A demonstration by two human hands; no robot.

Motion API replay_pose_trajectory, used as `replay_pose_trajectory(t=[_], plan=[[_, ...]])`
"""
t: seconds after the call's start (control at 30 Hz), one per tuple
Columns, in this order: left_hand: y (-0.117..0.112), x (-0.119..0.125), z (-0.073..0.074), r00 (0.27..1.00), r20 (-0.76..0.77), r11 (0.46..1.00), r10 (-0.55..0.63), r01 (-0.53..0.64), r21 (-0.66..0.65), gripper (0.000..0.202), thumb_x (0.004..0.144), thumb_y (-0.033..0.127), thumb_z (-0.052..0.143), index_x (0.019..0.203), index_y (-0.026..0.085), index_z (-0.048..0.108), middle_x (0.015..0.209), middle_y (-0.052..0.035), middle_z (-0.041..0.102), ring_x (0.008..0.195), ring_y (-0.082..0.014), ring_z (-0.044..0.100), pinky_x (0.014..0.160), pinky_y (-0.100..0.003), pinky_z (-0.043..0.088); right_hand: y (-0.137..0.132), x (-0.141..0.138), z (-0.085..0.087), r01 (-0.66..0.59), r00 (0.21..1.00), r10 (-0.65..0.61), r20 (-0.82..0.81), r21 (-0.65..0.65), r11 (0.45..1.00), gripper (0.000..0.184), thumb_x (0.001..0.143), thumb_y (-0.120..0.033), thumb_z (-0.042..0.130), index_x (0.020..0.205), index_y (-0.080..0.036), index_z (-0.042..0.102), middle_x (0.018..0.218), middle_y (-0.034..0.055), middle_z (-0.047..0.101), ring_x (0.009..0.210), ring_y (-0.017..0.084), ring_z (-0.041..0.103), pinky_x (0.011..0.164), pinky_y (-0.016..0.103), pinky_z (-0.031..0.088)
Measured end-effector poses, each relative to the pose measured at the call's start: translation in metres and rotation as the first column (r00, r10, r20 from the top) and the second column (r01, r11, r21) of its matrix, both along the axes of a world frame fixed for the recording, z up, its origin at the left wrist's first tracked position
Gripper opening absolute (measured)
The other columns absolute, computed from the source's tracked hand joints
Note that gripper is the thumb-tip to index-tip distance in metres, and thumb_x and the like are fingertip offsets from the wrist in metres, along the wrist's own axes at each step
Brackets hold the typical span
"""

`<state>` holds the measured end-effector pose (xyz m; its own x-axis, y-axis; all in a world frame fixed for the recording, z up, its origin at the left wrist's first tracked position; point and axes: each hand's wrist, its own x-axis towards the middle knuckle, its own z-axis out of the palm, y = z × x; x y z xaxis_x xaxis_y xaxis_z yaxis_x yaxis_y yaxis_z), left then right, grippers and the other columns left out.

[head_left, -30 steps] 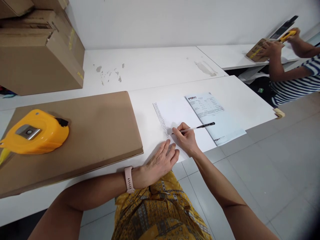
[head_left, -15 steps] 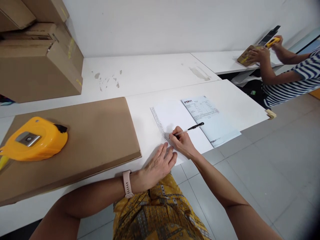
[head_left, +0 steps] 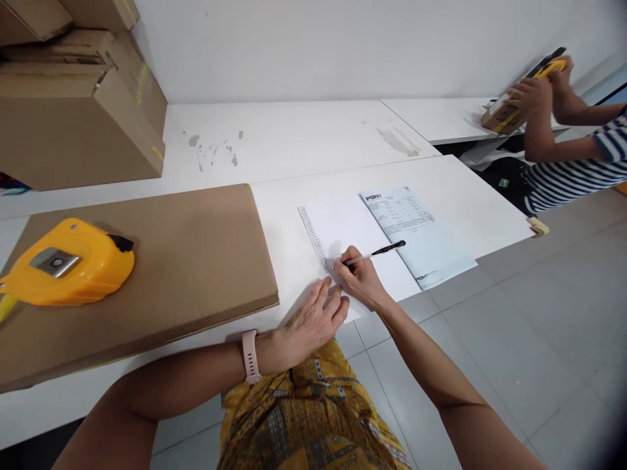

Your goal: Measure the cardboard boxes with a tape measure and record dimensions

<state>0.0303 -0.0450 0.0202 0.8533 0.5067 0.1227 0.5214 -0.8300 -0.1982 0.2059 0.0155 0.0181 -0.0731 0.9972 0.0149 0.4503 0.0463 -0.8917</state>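
My right hand [head_left: 359,279] grips a pen [head_left: 386,249] with a clear barrel and black end, its tip on a white sheet of paper [head_left: 337,222]. A column of small handwriting runs down the sheet's left edge. My left hand [head_left: 313,320] lies flat with its fingers stretched out on the sheet's lower left corner, just below the pen tip. A pink watch band [head_left: 250,357] is round my left wrist. To the right, a pale blue printed form [head_left: 426,235] lies against the sheet, partly under the pen's end.
On the left a flat cardboard box [head_left: 206,254] carries a yellow tape dispenser [head_left: 93,267]. Stacked cardboard boxes [head_left: 73,124] stand behind it on the white table [head_left: 294,143]. At far right, a person in a striped shirt [head_left: 578,176] holds a yellow tool at a small box [head_left: 507,117].
My view has shifted slightly. My right hand stays at the foot of the written column, and my left hand keeps its place. The other person's hands and yellow tool have moved at the small box.
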Motion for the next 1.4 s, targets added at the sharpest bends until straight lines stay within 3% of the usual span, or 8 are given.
replay_pose_trajectory(t=[0.37, 1.0, 1.4], plan=[[-0.0007, -0.0003, -0.0069, 1.000, 0.023, 1.000, -0.004, 0.004, 0.027, 0.044, 0.102, 0.019, 0.044, 0.143, 0.004, 0.051, 0.144, -0.0240, 0.055, 0.136, -0.0386, 0.052, 0.117, -0.054, 0.031, -0.0001, 0.0008, 0.0000, -0.013, 1.000, 0.013, 0.018, 0.003, 1.000, 0.020, 0.089, -0.034, 0.056, 0.075, -0.024, 0.044, 0.057, -0.0073, 0.040, 0.051, 0.011, 0.036, 0.049, 0.027, 0.030], [-0.0001, 0.0005, -0.0010, 1.000, 0.003, 1.000, -0.007, 0.007, -0.018, 0.045, 0.101, 0.018, 0.045, 0.143, 0.004, 0.051, 0.145, -0.0237, 0.055, 0.136, -0.0383, 0.051, 0.116, -0.054, 0.033, 0.0008, 0.0007, -0.0028, -0.004, 1.000, 0.004, 0.005, 0.007, 1.000, 0.022, 0.088, -0.035, 0.058, 0.074, -0.024, 0.045, 0.055, -0.0072, 0.039, 0.051, 0.011, 0.036, 0.050, 0.027, 0.030], [-0.0001, 0.0007, -0.0067, 1.000, 0.018, 1.000, -0.001, 0.000, 0.021, 0.043, 0.102, 0.020, 0.045, 0.141, 0.005, 0.054, 0.143, -0.0226, 0.058, 0.135, -0.0379, 0.053, 0.115, -0.052, 0.034, 0.0000, 0.0017, -0.0008, 0.004, 1.000, -0.004, -0.011, -0.021, 1.000, 0.021, 0.086, -0.032, 0.058, 0.073, -0.024, 0.045, 0.056, -0.0072, 0.039, 0.051, 0.010, 0.035, 0.049, 0.027, 0.029]])
